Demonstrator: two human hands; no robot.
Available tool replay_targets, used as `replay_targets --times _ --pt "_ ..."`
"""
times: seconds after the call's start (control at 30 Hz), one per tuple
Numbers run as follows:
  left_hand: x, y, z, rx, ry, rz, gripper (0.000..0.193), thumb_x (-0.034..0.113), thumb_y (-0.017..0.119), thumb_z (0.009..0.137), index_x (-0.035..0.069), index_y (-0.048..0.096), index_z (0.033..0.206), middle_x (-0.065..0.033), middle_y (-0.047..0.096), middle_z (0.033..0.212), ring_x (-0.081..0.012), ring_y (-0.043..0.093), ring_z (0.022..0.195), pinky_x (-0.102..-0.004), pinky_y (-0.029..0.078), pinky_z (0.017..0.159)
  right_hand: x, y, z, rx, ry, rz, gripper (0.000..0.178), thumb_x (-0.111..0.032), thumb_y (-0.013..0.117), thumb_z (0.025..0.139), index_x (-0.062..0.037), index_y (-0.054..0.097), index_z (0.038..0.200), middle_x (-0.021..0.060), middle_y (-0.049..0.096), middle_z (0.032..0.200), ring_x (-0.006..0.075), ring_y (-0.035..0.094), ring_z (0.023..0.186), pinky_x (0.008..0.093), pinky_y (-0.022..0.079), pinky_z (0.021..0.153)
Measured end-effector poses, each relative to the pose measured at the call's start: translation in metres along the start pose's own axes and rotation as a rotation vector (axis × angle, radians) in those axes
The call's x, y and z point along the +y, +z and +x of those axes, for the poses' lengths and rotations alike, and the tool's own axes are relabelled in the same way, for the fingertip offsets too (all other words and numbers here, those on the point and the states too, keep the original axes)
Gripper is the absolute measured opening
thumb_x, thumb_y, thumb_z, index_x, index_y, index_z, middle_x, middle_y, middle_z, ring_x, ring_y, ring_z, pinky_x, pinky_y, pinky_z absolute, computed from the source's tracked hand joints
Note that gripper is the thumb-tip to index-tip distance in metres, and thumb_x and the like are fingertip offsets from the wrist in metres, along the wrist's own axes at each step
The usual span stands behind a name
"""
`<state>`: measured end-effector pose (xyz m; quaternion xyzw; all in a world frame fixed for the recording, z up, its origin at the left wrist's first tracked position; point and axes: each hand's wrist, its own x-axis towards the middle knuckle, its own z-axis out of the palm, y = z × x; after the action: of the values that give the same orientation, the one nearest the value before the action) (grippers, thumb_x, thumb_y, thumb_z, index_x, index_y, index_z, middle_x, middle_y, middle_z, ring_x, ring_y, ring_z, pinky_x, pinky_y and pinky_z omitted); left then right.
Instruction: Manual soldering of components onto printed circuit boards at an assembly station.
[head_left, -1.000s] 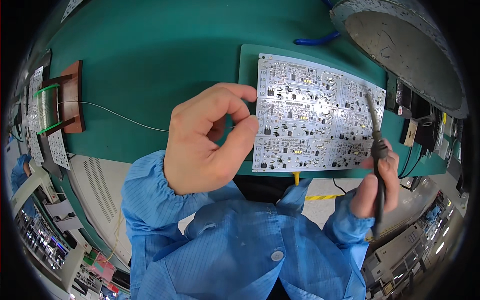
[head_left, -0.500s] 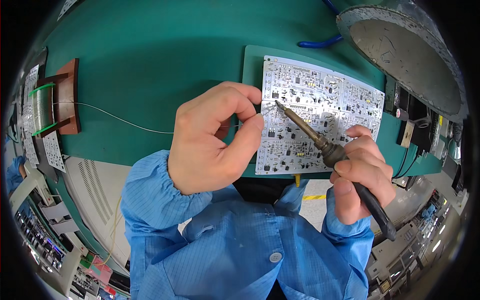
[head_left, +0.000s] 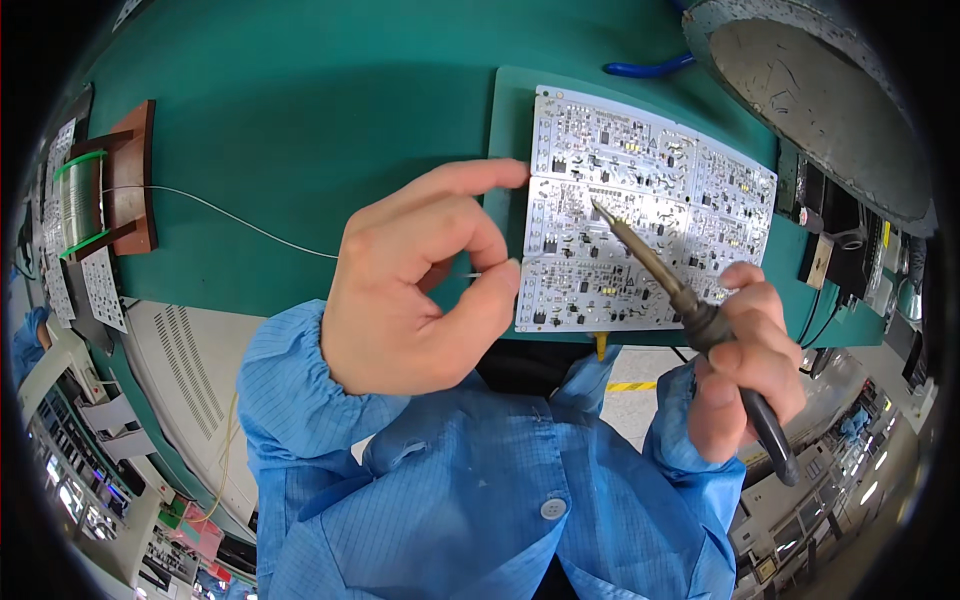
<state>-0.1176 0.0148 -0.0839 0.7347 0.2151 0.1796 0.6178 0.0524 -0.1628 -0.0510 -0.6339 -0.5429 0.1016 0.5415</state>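
Observation:
My left hand (head_left: 425,290) is closed in a pinch, thumb against a fingertip, on a thin solder wire (head_left: 236,218). One finger stretches out to the left edge of a white circuit board panel (head_left: 620,185) crowded with small components. In my right hand (head_left: 748,365) is a soldering iron (head_left: 655,265), gripped by its dark handle. Its narrow tip points up and left over the middle of the panel; whether it touches the board I cannot tell. The wire runs back to a solder spool (head_left: 80,205) with green rims on a brown stand (head_left: 134,180).
A green mat (head_left: 300,110) covers the bench, with a green plate (head_left: 508,120) under the panel. At the upper right hangs a large grey hood (head_left: 800,90), near a blue-handled tool (head_left: 645,70). More white boards (head_left: 103,285) lie by the spool.
The iron's tip has moved right, away from my left fingertips and the board's left edge. My left forefinger has straightened, and the pinch has shifted slightly down. The view has shifted a little.

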Motion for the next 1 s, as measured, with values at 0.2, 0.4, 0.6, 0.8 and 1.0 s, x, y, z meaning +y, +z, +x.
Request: replay_targets --times 0.2,0.4,0.6,0.8,1.0 --pt "-0.001 0.003 -0.008 -0.049 0.076 0.009 0.008 -0.006 0.058 0.066 0.0 0.055 0.064 -0.025 0.056 0.119 0.0027 0.034 0.045 -0.0176 0.024 0.04 -0.008 0.005 -0.02 -0.002 -0.008 0.075 0.011 -0.014 0.065 0.068 -0.0053 0.062 0.074 0.0023 0.041 0.05 0.0175 0.039 0.049 0.0407 0.043 0.065" --pt "-0.004 0.006 -0.009 -0.014 0.075 0.066 0.009 -0.005 0.061 0.066 0.001 0.055 0.064 -0.0227 0.057 0.118 0.0035 0.032 0.045 -0.017 0.023 0.039 -0.007 0.012 -0.02 -0.036 -0.018 0.061 0.012 -0.013 0.066 0.066 -0.0038 0.064 0.075 0.003 0.044 0.05 0.0175 0.04 0.048 0.0387 0.044 0.063" --pt "0.0 0.006 -0.008 -0.029 0.015 0.093 0.011 -0.003 0.064 0.067 0.003 0.055 0.065 -0.0161 0.057 0.116 -0.0041 0.041 0.047 -0.022 0.031 0.041 -0.006 0.014 -0.02 -0.026 -0.009 0.078 0.012 -0.011 0.066 0.066 -0.0029 0.065 0.074 0.0035 0.045 0.05 0.0178 0.041 0.048 0.0383 0.044 0.061" --pt "0.001 0.006 -0.007 -0.047 0.003 0.06 0.01 -0.004 0.063 0.067 0.003 0.055 0.065 -0.0168 0.057 0.116 -0.0035 0.043 0.048 -0.0217 0.032 0.042 -0.006 0.004 -0.024 0.066 -0.01 0.075 0.011 -0.014 0.066 0.068 -0.0035 0.063 0.069 0.0038 0.042 0.051 0.0187 0.04 0.051 0.0396 0.044 0.062" --pt "0.006 0.008 -0.009 0.006 0.004 0.047 0.009 -0.005 0.062 0.066 0.001 0.056 0.066 -0.0198 0.058 0.117 -0.0007 0.04 0.049 -0.0196 0.028 0.042 0.039 -0.059 -0.089 0.631 -0.046 -0.098 0.036 -0.017 0.05 0.088 0.0053 0.051 0.117 0.0227 0.057 0.112 0.0358 0.055 0.106 0.0454 0.044 0.092"
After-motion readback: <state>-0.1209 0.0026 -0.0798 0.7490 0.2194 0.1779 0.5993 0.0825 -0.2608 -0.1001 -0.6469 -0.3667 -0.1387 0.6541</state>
